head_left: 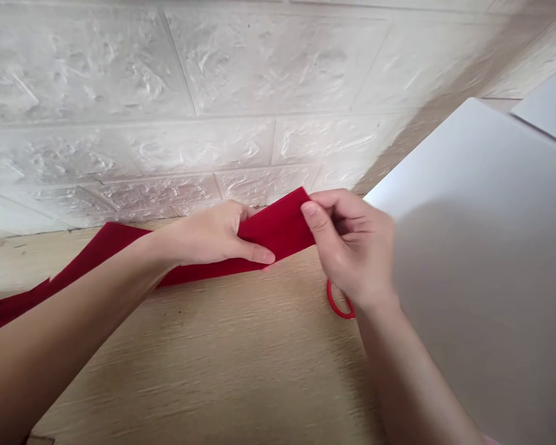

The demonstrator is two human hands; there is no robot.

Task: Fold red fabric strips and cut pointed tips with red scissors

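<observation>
A strip of dark red fabric [280,228] runs from the left edge to the middle of the view, held a little above the tabletop at its right end. My left hand [217,238] grips it with the thumb on top and the other fingers mostly hidden. Its right end is pinched between the thumb and forefinger of my right hand [352,241]. Below that hand shows a red loop [340,303], which looks like a scissors handle; my right hand and wrist hide the rest of it.
The light wooden tabletop [222,352] meets a white brick-patterned wall [241,74] at the back. On the right a large white panel [472,259] slants across, with another pale panel [551,105] behind it.
</observation>
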